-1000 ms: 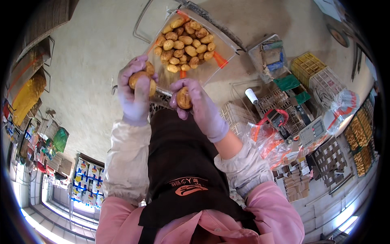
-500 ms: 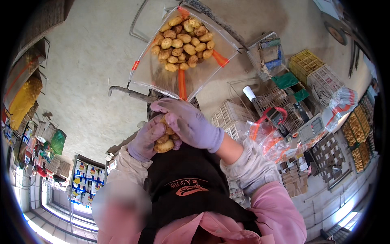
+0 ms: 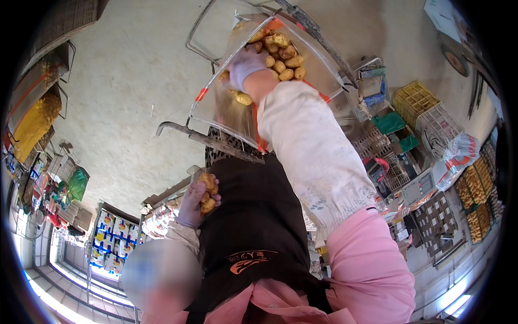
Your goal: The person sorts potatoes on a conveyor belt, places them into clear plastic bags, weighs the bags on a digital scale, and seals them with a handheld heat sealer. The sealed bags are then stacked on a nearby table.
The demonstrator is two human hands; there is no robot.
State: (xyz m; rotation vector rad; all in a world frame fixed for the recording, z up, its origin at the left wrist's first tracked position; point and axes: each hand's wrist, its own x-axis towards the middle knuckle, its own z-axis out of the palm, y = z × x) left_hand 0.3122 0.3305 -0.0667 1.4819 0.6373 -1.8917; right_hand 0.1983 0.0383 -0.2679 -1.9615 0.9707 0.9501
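Observation:
Against the dark apron (image 3: 253, 210) my left hand (image 3: 191, 204), in a pale purple glove, is closed round a few small potatoes (image 3: 208, 186). My right arm, in a white sleeve cover, stretches far forward. At its end my gloved right hand (image 3: 244, 66) is inside a clear plastic bag (image 3: 318, 70) held open on a metal frame, touching the heap of yellow-brown potatoes (image 3: 288, 52). Its fingers are blurred and partly hidden among them. The bag has orange-red stripes.
A curved metal bar (image 3: 208, 141) crosses in front of the bag. To the right stand a yellow crate (image 3: 414, 100), pale crates, a grey device with buttons (image 3: 418, 186) and trays of potatoes (image 3: 475, 189). Packed goods (image 3: 113, 240) fill a rack at the lower left.
My hands were together round the potatoes. My right hand has left them and reached forward into the bag, while my left hand keeps the potatoes lower, near the apron.

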